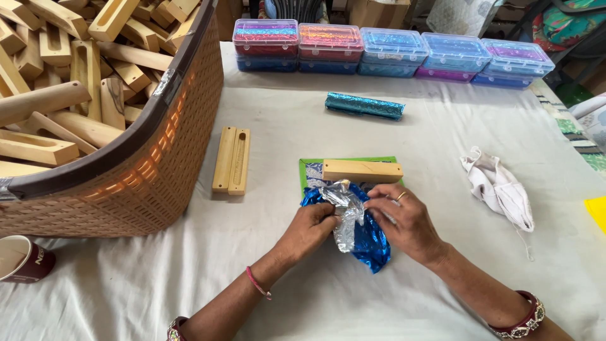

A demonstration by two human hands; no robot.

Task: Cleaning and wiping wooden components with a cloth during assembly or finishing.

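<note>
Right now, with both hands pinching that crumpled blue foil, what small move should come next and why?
Probably smooth the blue foil sheet flat on the white cloth. Left hand and right hand both grip it, it is bunched with its silver side showing, and the bare wooden block lies just beyond it on a green sheet, unwrapped, unlike the foil-wrapped block farther back.

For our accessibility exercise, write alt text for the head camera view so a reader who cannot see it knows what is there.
Two hands, left hand and right hand, pinch a crumpled sheet of blue and silver foil on a white cloth-covered table, just below a wooden block. A woven basket of wooden blocks stands at left; a row of clear plastic boxes lines the far edge.
</note>
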